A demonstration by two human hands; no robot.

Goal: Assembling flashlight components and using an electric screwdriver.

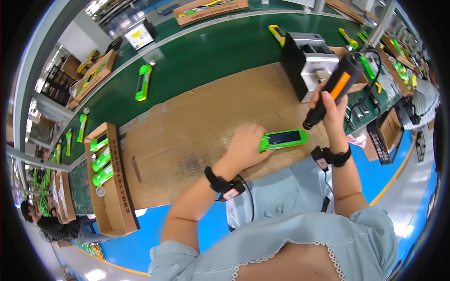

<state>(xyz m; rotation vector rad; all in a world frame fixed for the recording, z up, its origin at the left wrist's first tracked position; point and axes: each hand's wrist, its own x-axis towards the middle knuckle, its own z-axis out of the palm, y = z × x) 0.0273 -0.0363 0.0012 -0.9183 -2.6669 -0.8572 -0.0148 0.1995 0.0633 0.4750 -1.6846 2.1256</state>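
My left hand (244, 145) is closed around the left end of a bright green handheld light with a dark rectangular panel (284, 137), which lies on the cardboard sheet. In my right hand (333, 114) is a black electric screwdriver with an orange stripe (341, 84), tilted so that its tip points down and to the left. That tip is close to the light's right end; whether they touch, I cannot tell. The fingers of my left hand are partly hidden behind the green casing.
A cardboard box (123, 187) with several green casings stands at the left. Behind the cardboard sheet (197, 122) runs a green conveyor belt (206, 56) carrying another green light (143, 83). A black and silver machine (294, 65) stands at the back right. A co-worker (61, 227) is at the far left.
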